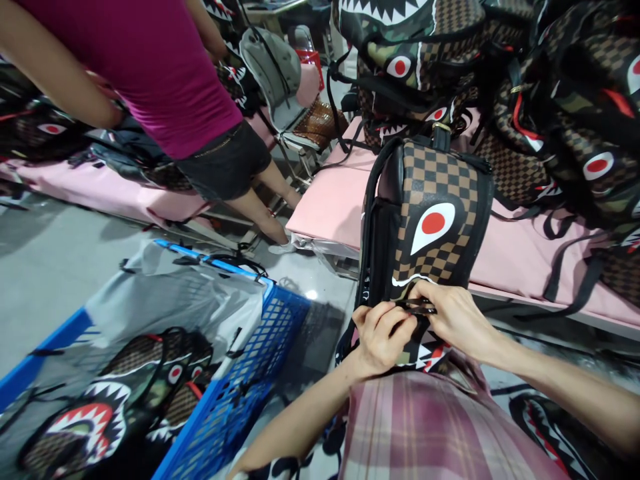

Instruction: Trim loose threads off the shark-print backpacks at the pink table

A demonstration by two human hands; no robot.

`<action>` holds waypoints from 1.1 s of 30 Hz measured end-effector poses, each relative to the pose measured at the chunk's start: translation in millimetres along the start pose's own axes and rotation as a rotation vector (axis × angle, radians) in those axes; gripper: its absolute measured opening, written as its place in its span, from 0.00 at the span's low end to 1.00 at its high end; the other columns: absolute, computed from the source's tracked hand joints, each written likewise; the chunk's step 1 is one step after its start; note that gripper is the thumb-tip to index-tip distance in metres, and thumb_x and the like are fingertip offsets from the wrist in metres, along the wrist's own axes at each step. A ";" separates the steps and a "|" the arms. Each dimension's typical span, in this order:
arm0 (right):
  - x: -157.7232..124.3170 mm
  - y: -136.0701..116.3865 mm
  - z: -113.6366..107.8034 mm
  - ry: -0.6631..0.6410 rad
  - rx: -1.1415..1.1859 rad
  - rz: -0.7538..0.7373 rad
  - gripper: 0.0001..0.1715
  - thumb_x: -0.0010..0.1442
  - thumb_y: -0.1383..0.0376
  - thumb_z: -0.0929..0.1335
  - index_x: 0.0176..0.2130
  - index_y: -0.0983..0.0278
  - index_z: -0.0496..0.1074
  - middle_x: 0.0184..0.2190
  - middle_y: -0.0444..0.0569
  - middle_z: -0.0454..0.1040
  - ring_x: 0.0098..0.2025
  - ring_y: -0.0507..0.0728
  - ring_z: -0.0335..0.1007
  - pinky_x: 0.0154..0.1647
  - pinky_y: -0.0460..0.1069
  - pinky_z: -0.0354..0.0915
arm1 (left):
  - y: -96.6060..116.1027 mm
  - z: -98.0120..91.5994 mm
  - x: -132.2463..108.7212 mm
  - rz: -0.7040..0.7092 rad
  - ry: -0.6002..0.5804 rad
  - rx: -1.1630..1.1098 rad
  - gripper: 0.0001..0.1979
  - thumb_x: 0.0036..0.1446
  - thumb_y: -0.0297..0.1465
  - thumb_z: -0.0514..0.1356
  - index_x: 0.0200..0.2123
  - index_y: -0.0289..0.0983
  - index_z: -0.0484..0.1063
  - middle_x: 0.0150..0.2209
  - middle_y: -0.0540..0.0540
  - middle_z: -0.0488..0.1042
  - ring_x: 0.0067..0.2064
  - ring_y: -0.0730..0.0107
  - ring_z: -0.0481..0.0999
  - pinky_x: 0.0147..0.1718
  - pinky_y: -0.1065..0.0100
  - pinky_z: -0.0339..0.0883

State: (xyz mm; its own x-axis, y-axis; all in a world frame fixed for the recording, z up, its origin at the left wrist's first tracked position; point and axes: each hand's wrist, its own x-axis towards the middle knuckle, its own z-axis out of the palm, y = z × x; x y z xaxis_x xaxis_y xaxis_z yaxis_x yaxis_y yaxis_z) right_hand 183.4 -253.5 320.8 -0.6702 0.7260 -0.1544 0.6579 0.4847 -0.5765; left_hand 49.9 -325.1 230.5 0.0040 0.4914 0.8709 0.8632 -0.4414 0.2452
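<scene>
A brown checkered backpack (pixel 434 213) with a red shark eye and white teeth stands upright on my lap, leaning toward the pink table. My left hand (pixel 381 337) and my right hand (pixel 453 317) meet at its lower front. Both are closed in a pinch on a small black zipper pull or strap piece (pixel 417 306) between them. Black shoulder straps run down the backpack's left side.
A blue crate (pixel 240 393) lined with clear plastic holds several shark-print backpacks at lower left. Many more backpacks are heaped on the pink table (pixel 330 200) behind. A person in a magenta top (pixel 160 67) stands at upper left beside a chair.
</scene>
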 end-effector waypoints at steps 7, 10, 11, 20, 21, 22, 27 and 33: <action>-1.1 6.7 1.7 -0.055 0.465 0.035 0.03 0.51 0.70 0.62 0.26 0.64 0.61 0.24 0.42 0.64 0.27 0.50 0.59 0.28 0.45 0.54 | 2.2 -0.6 -6.8 -0.013 -0.027 -0.041 0.07 0.52 0.21 0.58 0.34 0.37 0.71 0.30 0.48 0.73 0.41 0.67 0.69 0.42 0.61 0.54; -6.0 7.8 -5.2 -0.078 0.801 0.084 0.11 0.54 0.61 0.65 0.26 0.64 0.60 0.21 0.41 0.60 0.22 0.47 0.52 0.22 0.44 0.51 | 1.8 -0.2 -8.7 -0.013 -0.022 -0.051 0.07 0.53 0.22 0.57 0.33 0.38 0.71 0.29 0.50 0.74 0.40 0.69 0.69 0.42 0.62 0.54; -7.4 8.1 -8.5 -0.081 0.885 0.104 0.13 0.54 0.59 0.66 0.26 0.65 0.60 0.21 0.40 0.60 0.21 0.47 0.50 0.21 0.44 0.50 | 1.4 0.1 -8.8 -0.016 -0.022 -0.056 0.07 0.53 0.22 0.57 0.33 0.39 0.71 0.29 0.50 0.74 0.40 0.69 0.69 0.42 0.62 0.54; -1.3 4.8 -21.9 -0.065 0.778 0.109 0.18 0.58 0.53 0.64 0.29 0.65 0.62 0.25 0.45 0.68 0.24 0.48 0.58 0.23 0.44 0.53 | 1.3 -2.1 4.9 0.013 0.004 -0.089 0.08 0.56 0.24 0.57 0.30 0.40 0.74 0.27 0.52 0.75 0.38 0.71 0.69 0.41 0.63 0.54; 0.5 2.3 -20.3 -0.066 0.790 0.094 0.17 0.59 0.53 0.63 0.30 0.65 0.61 0.27 0.46 0.69 0.25 0.48 0.60 0.23 0.44 0.54 | 2.8 -2.7 6.0 0.006 0.013 -0.083 0.07 0.56 0.23 0.57 0.30 0.40 0.74 0.27 0.52 0.75 0.37 0.71 0.68 0.41 0.64 0.55; 2.6 -0.4 -18.3 -0.080 0.806 0.076 0.17 0.60 0.53 0.62 0.31 0.64 0.60 0.29 0.47 0.70 0.25 0.49 0.61 0.23 0.44 0.54 | 4.5 -3.2 6.4 -0.007 0.022 -0.078 0.07 0.55 0.23 0.58 0.30 0.40 0.74 0.26 0.52 0.74 0.36 0.71 0.68 0.40 0.64 0.55; 10.0 -6.3 -8.3 -0.067 0.457 -0.027 0.10 0.62 0.61 0.59 0.30 0.63 0.58 0.22 0.41 0.66 0.23 0.48 0.60 0.25 0.44 0.53 | 8.3 -4.2 -0.5 -0.083 0.013 -0.050 0.08 0.51 0.21 0.61 0.33 0.39 0.75 0.28 0.49 0.70 0.37 0.70 0.67 0.37 0.66 0.59; -8.9 13.3 -34.9 -0.011 0.318 0.051 0.12 0.61 0.59 0.60 0.29 0.63 0.61 0.20 0.40 0.62 0.20 0.48 0.53 0.22 0.45 0.50 | -0.7 -4.3 -6.5 -0.125 -0.020 -0.019 0.12 0.49 0.17 0.59 0.32 0.39 0.73 0.29 0.48 0.68 0.41 0.66 0.66 0.37 0.66 0.63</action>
State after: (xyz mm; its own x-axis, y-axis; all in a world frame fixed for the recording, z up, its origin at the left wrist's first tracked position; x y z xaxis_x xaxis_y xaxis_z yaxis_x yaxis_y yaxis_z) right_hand 210.1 -236.5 342.5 -0.6440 0.7392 -0.1970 0.5516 0.2702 -0.7891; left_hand 47.1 -331.2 226.4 -0.0934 0.5582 0.8244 0.8480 -0.3893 0.3597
